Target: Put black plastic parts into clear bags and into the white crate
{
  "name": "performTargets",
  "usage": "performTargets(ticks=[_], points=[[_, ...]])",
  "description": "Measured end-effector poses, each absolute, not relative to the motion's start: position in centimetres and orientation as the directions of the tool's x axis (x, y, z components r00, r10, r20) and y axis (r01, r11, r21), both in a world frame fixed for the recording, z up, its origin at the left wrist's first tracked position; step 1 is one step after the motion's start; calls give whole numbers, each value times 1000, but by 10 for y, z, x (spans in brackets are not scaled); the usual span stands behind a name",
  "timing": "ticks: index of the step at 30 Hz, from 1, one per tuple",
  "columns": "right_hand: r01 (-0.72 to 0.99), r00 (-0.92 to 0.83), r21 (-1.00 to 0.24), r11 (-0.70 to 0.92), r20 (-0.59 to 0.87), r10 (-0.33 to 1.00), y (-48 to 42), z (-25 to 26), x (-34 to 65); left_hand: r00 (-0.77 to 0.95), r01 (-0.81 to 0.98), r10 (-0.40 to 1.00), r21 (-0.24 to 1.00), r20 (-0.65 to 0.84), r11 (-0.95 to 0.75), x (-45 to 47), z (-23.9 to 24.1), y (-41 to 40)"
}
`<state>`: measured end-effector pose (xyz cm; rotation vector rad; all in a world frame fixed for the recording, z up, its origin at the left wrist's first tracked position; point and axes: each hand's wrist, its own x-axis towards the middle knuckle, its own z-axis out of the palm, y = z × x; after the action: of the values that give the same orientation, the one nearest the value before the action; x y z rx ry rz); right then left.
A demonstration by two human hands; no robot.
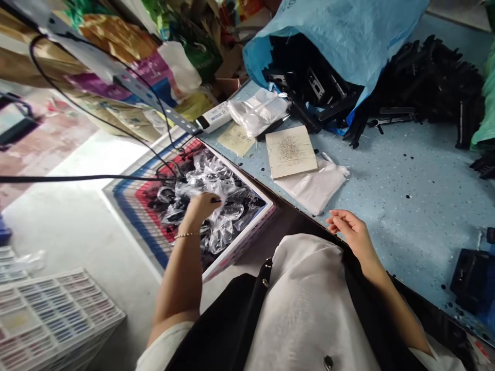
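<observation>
My left hand [201, 206] reaches down beside the table into a striped woven bag [131, 198] on the floor. Its fingers are closed on a clear plastic packet [211, 178] among several bagged black parts. My right hand [350, 229] rests at the near edge of the blue speckled table [406, 185], fingers loosely apart and holding nothing. A flat white plastic bag [315, 185] lies just beyond it, and a beige card [290, 150] with small metal pins lies further back.
A blue sack [348, 31] spilling black plastic parts [425, 82] fills the table's back. A roll of clear bags [257, 111] lies at back left. Black cables [77, 178] cross above the floor bag. A white crate [50, 314] stands lower left. A black part [469, 275] sits at right.
</observation>
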<state>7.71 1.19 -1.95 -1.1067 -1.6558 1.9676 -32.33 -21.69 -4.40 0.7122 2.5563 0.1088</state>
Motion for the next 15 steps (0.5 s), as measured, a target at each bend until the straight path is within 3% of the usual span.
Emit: performTargets(ticks=[2,6,7,9,11,12,13,15], points=[[206,-648,-935,-289,-351,676,12,-26,79,-783,420,415,98,-463,902,-349,-61,-220],[200,-639,-927,-316,-368,676,16,-40,90,-711,495,476,113,-517,862,-343,-66,-196],[205,-618,-925,-320,-376,690,19,-43,94,-652,526,532,183,-541,831,-332,-62,-185],[206,-558,-920,-334,-391,732,28,-48,105,-404,576,706,438,-581,690,-300,-47,-153],[197,-494,-914,-353,-404,770,38,-52,115,-43,544,875,724,-482,425,-257,-28,-106],[193,-468,-913,-361,-409,783,43,-53,120,92,529,919,801,-383,281,-235,-18,-76],[191,-447,-911,-365,-412,794,47,-54,124,147,539,949,827,-279,159,-212,-10,-42],[196,-431,-911,-362,-412,803,53,-56,129,89,661,988,749,-125,35,-174,3,35]])
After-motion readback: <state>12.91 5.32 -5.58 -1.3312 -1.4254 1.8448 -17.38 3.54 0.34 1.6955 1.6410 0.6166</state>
